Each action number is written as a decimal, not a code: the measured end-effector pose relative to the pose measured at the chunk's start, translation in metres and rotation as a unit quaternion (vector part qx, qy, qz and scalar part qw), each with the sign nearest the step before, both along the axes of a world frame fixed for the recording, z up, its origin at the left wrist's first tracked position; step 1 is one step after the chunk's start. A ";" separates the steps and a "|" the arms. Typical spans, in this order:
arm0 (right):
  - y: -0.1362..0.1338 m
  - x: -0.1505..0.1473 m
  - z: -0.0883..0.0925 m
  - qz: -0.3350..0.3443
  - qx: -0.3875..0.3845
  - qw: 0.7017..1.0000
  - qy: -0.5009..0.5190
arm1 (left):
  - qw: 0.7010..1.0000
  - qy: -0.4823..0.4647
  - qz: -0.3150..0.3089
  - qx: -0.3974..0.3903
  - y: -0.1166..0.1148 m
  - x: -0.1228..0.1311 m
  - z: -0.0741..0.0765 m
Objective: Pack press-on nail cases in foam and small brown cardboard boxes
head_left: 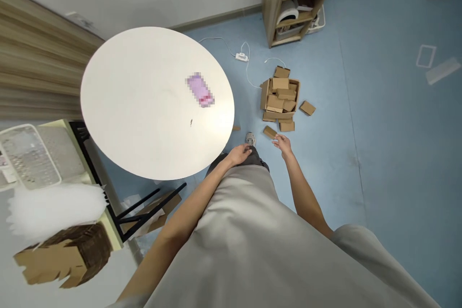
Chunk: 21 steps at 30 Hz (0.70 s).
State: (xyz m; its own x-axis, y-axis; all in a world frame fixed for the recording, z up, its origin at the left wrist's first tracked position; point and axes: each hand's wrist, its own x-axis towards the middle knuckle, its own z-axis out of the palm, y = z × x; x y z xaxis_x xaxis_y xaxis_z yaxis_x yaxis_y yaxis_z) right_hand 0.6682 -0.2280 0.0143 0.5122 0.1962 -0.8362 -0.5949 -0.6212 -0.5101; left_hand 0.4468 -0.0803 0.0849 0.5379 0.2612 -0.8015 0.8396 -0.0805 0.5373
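Note:
My left hand (239,153) hangs in front of my body by the near right edge of the round white table (144,120), fingers loosely curled, holding nothing that I can see. My right hand (282,144) reaches out over the blue floor, fingers apart, just beside a small flat cardboard box (270,132) lying on the floor. Beyond it stands an open cardboard carton (280,98) piled with several small brown boxes, with another small box (307,108) loose to its right. A pink, blurred-out object (200,89) lies on the table.
A wooden shelf unit (296,0) stands against the far wall, with a white power strip and cable (241,57) on the floor. At my left are a stack of flat cardboard (65,252), white foam wrap (54,209) and a black frame (144,211).

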 end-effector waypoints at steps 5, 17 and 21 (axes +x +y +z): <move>0.038 -0.022 -0.004 0.077 0.035 0.996 0.007 | 0.993 -0.017 0.117 -0.011 0.001 -0.039 0.011; 0.115 -0.118 0.035 0.233 0.126 0.964 -0.036 | 0.961 -0.118 0.250 0.007 0.016 -0.115 0.022; 0.132 -0.175 0.061 0.273 0.144 0.950 -0.044 | 0.952 -0.151 0.267 0.017 0.022 -0.162 0.029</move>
